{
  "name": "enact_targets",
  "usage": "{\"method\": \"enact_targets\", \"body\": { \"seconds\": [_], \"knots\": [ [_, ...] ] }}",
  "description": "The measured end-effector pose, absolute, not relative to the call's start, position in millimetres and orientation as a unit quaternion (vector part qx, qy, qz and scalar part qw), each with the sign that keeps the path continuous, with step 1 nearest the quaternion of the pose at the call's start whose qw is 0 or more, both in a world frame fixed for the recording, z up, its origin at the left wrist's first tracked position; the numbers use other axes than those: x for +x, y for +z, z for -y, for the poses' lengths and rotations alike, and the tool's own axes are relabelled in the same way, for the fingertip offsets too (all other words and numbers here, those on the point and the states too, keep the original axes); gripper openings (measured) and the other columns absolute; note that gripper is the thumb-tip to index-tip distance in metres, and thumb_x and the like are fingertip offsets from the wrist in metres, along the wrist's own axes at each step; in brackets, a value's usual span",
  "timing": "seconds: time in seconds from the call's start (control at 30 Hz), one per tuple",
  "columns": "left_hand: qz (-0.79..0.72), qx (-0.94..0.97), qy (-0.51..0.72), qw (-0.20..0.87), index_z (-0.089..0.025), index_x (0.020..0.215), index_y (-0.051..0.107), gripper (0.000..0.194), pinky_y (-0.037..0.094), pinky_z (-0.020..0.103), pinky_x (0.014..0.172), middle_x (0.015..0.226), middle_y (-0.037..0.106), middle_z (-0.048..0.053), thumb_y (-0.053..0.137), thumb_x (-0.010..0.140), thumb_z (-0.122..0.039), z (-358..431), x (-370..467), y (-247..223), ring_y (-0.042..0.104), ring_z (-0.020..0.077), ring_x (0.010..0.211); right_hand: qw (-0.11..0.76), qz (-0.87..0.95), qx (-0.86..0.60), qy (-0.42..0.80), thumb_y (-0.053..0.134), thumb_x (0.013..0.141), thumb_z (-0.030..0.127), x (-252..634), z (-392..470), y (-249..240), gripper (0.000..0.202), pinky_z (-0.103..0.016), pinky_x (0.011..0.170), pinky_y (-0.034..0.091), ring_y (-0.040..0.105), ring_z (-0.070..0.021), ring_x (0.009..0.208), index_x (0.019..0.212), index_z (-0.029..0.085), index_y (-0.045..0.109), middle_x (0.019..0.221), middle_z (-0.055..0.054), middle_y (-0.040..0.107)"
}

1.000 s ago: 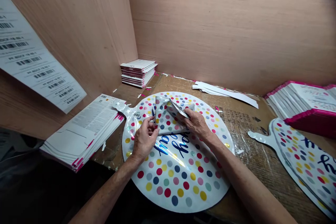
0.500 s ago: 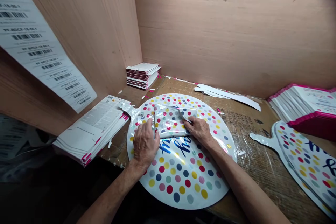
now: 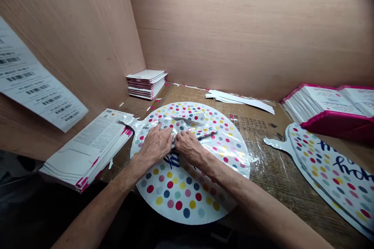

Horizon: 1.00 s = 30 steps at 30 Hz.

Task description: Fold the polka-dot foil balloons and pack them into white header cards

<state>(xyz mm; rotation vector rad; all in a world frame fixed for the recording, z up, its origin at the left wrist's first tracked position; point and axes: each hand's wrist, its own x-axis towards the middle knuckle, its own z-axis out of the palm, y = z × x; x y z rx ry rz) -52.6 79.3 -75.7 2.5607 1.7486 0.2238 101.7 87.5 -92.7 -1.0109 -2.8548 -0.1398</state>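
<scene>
A flat round foil balloon (image 3: 181,194), white with coloured dots and blue lettering, lies before me with its tail pointing left. On top of it is another dotted foil balloon (image 3: 193,120), folded into a small creased bundle. My left hand (image 3: 157,144) grips the bundle's left part, fingers bent down onto it. Close beside it, my right hand (image 3: 189,146) is closed on a folded flap, with the fingertips of both hands almost touching. The flap's loose end sticks out to the right of my right hand. Both hands partly hide the bundle and the lettering.
Printed white cards (image 3: 84,148) are stacked at left, with a smaller card stack (image 3: 146,84) in the back corner. White strips (image 3: 239,101) lie by the back wall. At right are pink-edged packets (image 3: 327,105) and more dotted balloons (image 3: 330,171). A barcode sheet (image 3: 35,81) hangs left.
My right hand has moved left with the folded balloon's flap, folding it over towards my left hand. The bundle is more creased. The whole view has shifted slightly.
</scene>
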Motion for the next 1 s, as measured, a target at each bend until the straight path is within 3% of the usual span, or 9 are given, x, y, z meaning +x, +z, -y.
{"method": "enact_targets", "body": {
  "seconds": [0.1,0.2,0.3,0.4,0.5,0.6,0.67,0.83,1.0],
  "knots": [
    [-0.411,0.907,0.071,0.056,-0.020,0.136,0.055,0.065,0.036,0.043,0.115,0.143,0.057,0.006,0.043,0.077,0.004,-85.7,-56.3,-61.2,0.035,0.0260,0.144,0.043,0.969,-0.242,-0.026,0.048,0.095,0.013,141.0,-76.0,-93.3,0.026,-0.037,0.095,0.046,0.059,-0.0229,0.103,0.114,0.014,0.066,0.117,-0.010,0.068],
    [-0.394,0.904,0.023,0.166,-0.024,0.130,0.062,0.067,0.040,0.043,0.110,0.141,0.058,0.006,0.045,0.071,0.003,-93.3,-70.3,-67.8,0.044,0.0286,0.138,0.139,0.957,-0.233,0.102,0.045,0.099,0.023,183.8,-68.5,-100.6,0.033,-0.035,0.103,0.043,0.056,-0.0203,0.119,0.128,0.021,0.060,0.133,-0.007,0.062],
    [-0.454,0.832,0.099,0.302,-0.025,0.130,0.063,0.054,0.046,0.038,0.103,0.141,0.058,0.006,0.046,0.080,-0.012,-97.6,-84.0,-79.7,0.053,0.0283,0.130,0.281,0.835,-0.391,0.266,0.037,0.101,0.034,201.4,-79.6,-111.5,0.036,-0.030,0.082,0.051,0.066,-0.0198,0.097,0.109,0.019,0.068,0.107,-0.006,0.072],
    [-0.511,0.753,0.193,0.367,-0.021,0.130,0.061,0.046,0.049,0.035,0.097,0.124,0.069,0.006,0.045,0.088,-0.033,-95.4,-77.9,-85.3,0.061,0.0262,0.117,0.315,0.716,-0.559,0.275,0.039,0.098,0.045,191.6,-103.2,-115.8,0.043,-0.027,0.061,0.044,0.061,-0.0182,0.070,0.081,0.017,0.066,0.076,-0.003,0.068],
    [-0.648,0.689,0.223,0.236,-0.015,0.123,0.062,0.042,0.050,0.037,0.092,0.108,0.073,0.011,0.043,0.092,-0.038,-90.5,-51.3,-88.1,0.066,0.0264,0.104,0.225,0.693,-0.663,0.172,0.046,0.096,0.045,170.8,-120.4,-108.9,0.038,-0.026,0.062,0.040,0.060,-0.0182,0.071,0.078,0.017,0.065,0.075,-0.005,0.067],
    [-0.744,0.643,0.172,0.060,-0.013,0.118,0.061,0.035,0.048,0.039,0.090,0.102,0.071,0.015,0.047,0.093,-0.032,-89.7,-25.6,-93.4,0.065,0.0288,0.100,0.072,0.693,-0.713,0.072,0.047,0.097,0.040,152.4,-126.3,-95.2,0.033,-0.028,0.066,0.040,0.063,-0.0223,0.080,0.088,0.016,0.068,0.084,-0.011,0.070],
    [-0.753,0.644,0.133,0.007,-0.013,0.114,0.062,0.032,0.048,0.039,0.087,0.097,0.070,0.015,0.048,0.093,-0.032,-91.1,-16.6,-98.3,0.065,0.0298,0.096,0.030,0.690,-0.722,0.039,0.048,0.097,0.031,142.5,-130.4,-85.3,0.027,-0.031,0.070,0.042,0.064,-0.0259,0.088,0.098,0.012,0.068,0.094,-0.016,0.069],
    [-0.723,0.682,0.107,-0.033,-0.013,0.105,0.062,0.028,0.046,0.039,0.086,0.092,0.069,0.015,0.040,0.096,-0.027,-93.1,-16.0,-108.7,0.065,0.0296,0.096,0.032,0.793,-0.608,0.018,0.058,0.092,0.029,122.0,-157.5,-66.7,0.032,-0.037,0.087,0.040,0.054,-0.0313,0.110,0.115,0.008,0.063,0.122,-0.023,0.057],
    [-0.715,0.657,0.238,0.026,-0.012,0.118,0.060,0.038,0.047,0.042,0.090,0.103,0.070,0.015,0.053,0.092,-0.039,-86.8,-31.7,-107.9,0.062,0.0312,0.103,0.025,0.849,-0.520,0.089,0.062,0.091,0.034,123.6,-160.8,-63.8,0.023,-0.028,0.076,0.040,0.058,-0.0207,0.093,0.104,0.016,0.066,0.110,-0.011,0.065]
  ]
}}
